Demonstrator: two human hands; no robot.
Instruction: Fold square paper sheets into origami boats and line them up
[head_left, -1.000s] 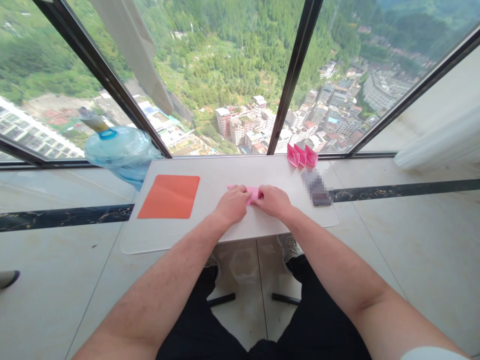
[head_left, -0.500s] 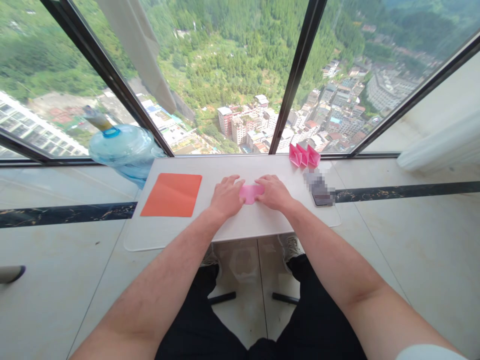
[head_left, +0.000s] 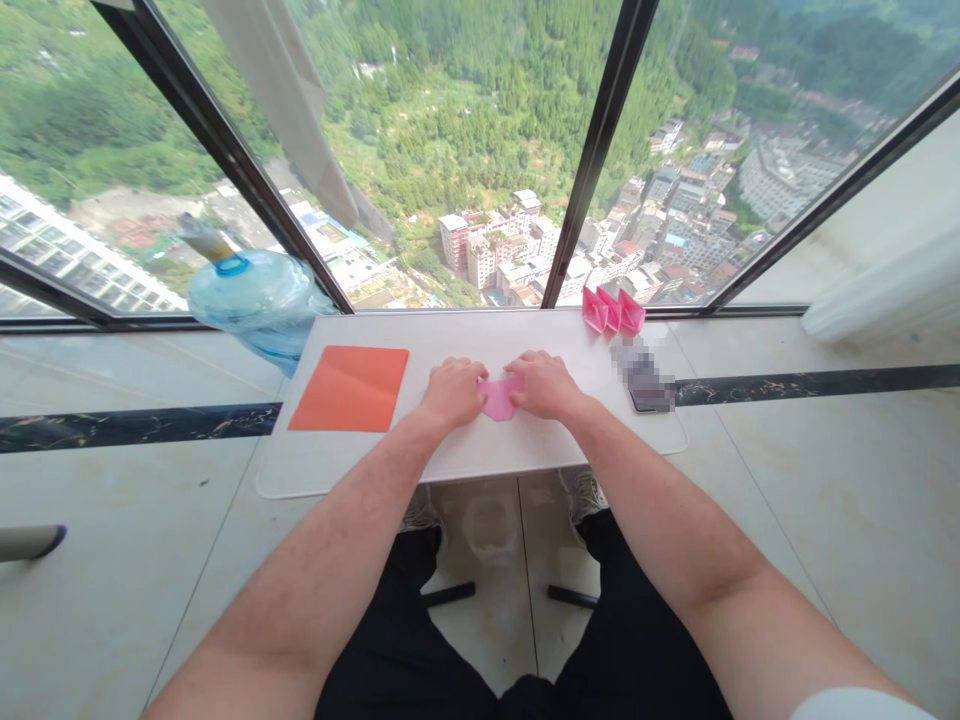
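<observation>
One pink paper [head_left: 500,400], between left hand [head_left: 454,390] and right hand [head_left: 547,384], each pinching one side

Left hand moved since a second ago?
Yes: the left hand has shifted left, its gap to the stationary orange sheet on the table now narrower.

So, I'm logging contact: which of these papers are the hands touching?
The small pink paper between the left hand and right hand; the flat orange paper and the folded pink pieces farther right lie untouched.
</observation>
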